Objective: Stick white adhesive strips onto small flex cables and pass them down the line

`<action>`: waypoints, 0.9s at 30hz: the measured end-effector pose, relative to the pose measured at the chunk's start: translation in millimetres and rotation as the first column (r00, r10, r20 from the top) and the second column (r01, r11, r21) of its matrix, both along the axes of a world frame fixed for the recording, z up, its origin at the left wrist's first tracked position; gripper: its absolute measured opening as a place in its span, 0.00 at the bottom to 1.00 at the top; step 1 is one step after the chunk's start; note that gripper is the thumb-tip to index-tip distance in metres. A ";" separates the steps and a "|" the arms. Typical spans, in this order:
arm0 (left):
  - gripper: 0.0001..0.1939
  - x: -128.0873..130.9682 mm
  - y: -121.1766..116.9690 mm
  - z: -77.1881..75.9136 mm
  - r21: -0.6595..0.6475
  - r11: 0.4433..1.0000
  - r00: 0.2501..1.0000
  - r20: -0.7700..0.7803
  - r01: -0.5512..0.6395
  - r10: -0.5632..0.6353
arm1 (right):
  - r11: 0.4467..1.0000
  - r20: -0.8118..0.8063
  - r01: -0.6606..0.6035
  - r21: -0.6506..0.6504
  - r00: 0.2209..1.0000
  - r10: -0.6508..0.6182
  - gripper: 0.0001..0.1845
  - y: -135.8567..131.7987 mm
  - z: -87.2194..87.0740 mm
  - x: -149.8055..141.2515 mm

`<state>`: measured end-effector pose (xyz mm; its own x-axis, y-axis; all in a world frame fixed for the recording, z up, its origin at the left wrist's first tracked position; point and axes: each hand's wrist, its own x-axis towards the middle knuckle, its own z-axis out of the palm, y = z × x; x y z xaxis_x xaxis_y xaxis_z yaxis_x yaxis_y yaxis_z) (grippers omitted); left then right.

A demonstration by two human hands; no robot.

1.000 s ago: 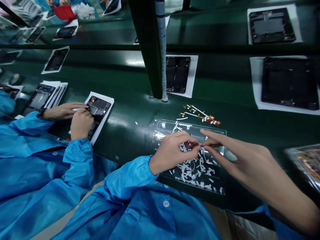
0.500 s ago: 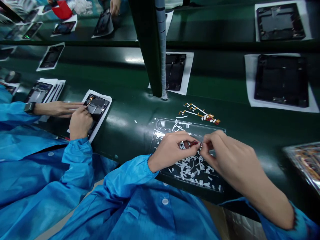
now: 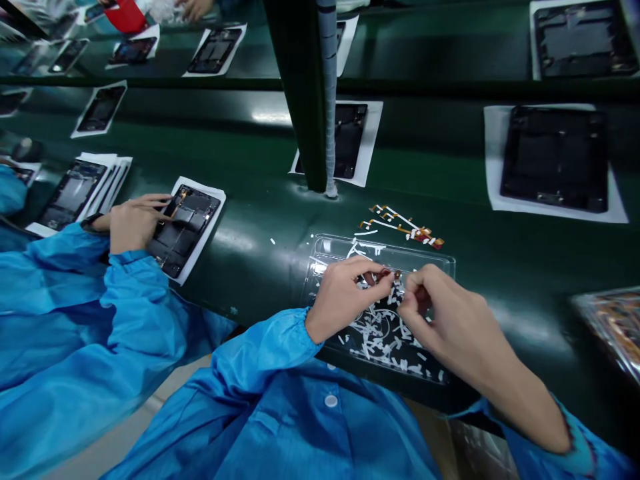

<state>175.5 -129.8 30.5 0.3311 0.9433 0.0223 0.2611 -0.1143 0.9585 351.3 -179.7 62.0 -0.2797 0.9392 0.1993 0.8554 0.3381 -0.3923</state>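
My left hand [image 3: 345, 290] pinches a small reddish-brown flex cable [image 3: 396, 274] between thumb and fingers; most of it is hidden. A little to the right, my right hand [image 3: 447, 313] has its thumb and forefinger pressed together, and whatever lies between them is too small to make out. Both hands hover over a clear plastic tray [image 3: 451, 267], which is strewn with small white strips [image 3: 373, 337]. Just beyond the tray lies a loose bunch of orange flex cables [image 3: 420, 233] with white strips and red ends.
A green bench [image 3: 260, 220] runs across, with a dark post [image 3: 305, 100] rising from it. Black device housings [image 3: 555, 160] lie on white sheets. At left, a co-worker's hand [image 3: 133, 223] touches another housing [image 3: 183, 227]. A packed tray [image 3: 615, 320] stands at right.
My hands have drawn slightly apart; the left still holds the flex cable. The co-worker's hands have shifted left on the housing. At the back, another person's hand has left a housing.
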 end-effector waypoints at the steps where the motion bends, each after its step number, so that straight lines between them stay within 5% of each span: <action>1: 0.06 -0.7 0.0 0.3 -0.007 1.000 1.000 0.002 0.013 -0.013 | 0.999 -0.032 -0.016 -0.040 0.999 0.014 0.07 -0.5 2.3 2.8; 7: 0.16 -8.1 1.2 0.1 -0.239 0.966 0.992 0.100 0.095 -0.073 | 0.974 0.125 -0.150 0.168 0.984 0.130 0.05 -0.6 5.1 9.1; 13: 0.24 -10.7 2.0 7.0 -0.321 0.942 0.991 0.113 0.098 -0.064 | 0.939 0.271 -0.178 0.294 0.958 0.097 0.08 2.6 -2.1 4.7; 27: 0.27 -12.6 -4.3 8.9 -0.252 0.961 0.993 -0.004 0.112 -0.117 | 0.927 0.430 -0.169 0.336 0.903 0.009 0.04 9.6 -7.5 -2.9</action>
<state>162.9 -134.1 39.5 0.4351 0.8738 -0.2175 0.2788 0.0989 0.9553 348.4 -170.1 54.5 -0.4900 0.7929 0.3623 0.8704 0.4682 0.1523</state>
